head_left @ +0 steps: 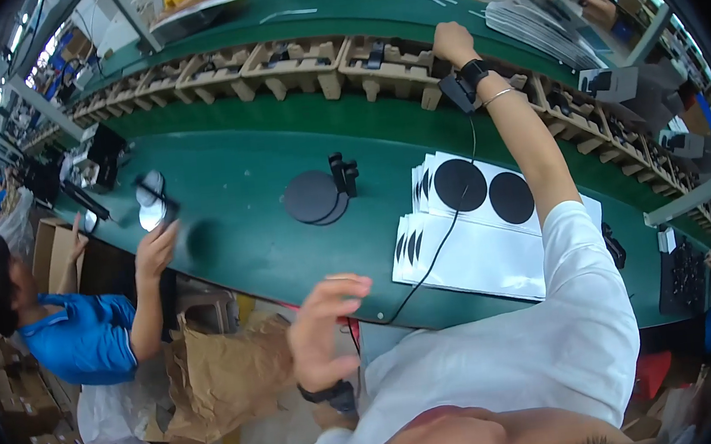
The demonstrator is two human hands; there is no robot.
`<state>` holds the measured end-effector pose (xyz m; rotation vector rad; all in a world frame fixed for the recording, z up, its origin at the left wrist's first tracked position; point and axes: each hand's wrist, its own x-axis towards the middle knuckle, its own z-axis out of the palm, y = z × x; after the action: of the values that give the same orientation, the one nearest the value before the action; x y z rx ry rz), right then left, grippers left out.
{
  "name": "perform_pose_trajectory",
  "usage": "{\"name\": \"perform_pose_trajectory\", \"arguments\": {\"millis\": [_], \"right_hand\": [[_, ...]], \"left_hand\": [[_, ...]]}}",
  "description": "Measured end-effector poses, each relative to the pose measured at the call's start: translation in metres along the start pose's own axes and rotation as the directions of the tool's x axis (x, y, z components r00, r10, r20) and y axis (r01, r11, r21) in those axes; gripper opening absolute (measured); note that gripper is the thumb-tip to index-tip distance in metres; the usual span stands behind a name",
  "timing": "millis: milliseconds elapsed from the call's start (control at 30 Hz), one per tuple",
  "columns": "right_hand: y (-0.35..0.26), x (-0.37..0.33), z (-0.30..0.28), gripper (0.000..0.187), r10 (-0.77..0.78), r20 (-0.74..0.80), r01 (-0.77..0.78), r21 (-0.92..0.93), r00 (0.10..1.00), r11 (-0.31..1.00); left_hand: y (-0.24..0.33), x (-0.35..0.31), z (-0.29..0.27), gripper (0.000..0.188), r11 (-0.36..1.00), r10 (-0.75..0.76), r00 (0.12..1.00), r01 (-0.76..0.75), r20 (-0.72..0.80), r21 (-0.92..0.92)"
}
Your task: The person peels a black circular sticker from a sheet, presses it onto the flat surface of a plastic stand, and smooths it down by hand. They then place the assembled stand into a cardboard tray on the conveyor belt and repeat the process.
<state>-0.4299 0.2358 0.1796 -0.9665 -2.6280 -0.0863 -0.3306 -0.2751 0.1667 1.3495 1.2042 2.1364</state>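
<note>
Trays sit at my right fingers, which are curled; whether they grip anything I cannot tell. My left fingers are spread, blurred and empty. I judge the work partway: at least 2 black discs and a bracket are out ahead of my left fingers, while dark parts remain in the trays. White sheets lie between my hands; a cable crosses them, in the way. Left of my left fingers, a co-worker reaches over the bench.
</note>
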Motion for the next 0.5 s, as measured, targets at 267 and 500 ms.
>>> {"name": "perform_pose_trajectory", "arguments": {"millis": [267, 500], "right_hand": [[0.006, -0.046, 0.048, 0.065, -0.129, 0.111, 0.132, -0.018, 0.985, 0.991], [0.095, -0.154, 0.044, 0.091, -0.088, 0.326, 0.054, 0.114, 0.941, 0.992]], "left_hand": [[0.033, 0.051, 0.028, 0.009, 0.792, 0.438, 0.888, -0.307, 0.141, -0.529], [-0.015, 0.047, 0.088, 0.007, 0.737, 0.433, 0.854, -0.153, 0.287, -0.658]]}}
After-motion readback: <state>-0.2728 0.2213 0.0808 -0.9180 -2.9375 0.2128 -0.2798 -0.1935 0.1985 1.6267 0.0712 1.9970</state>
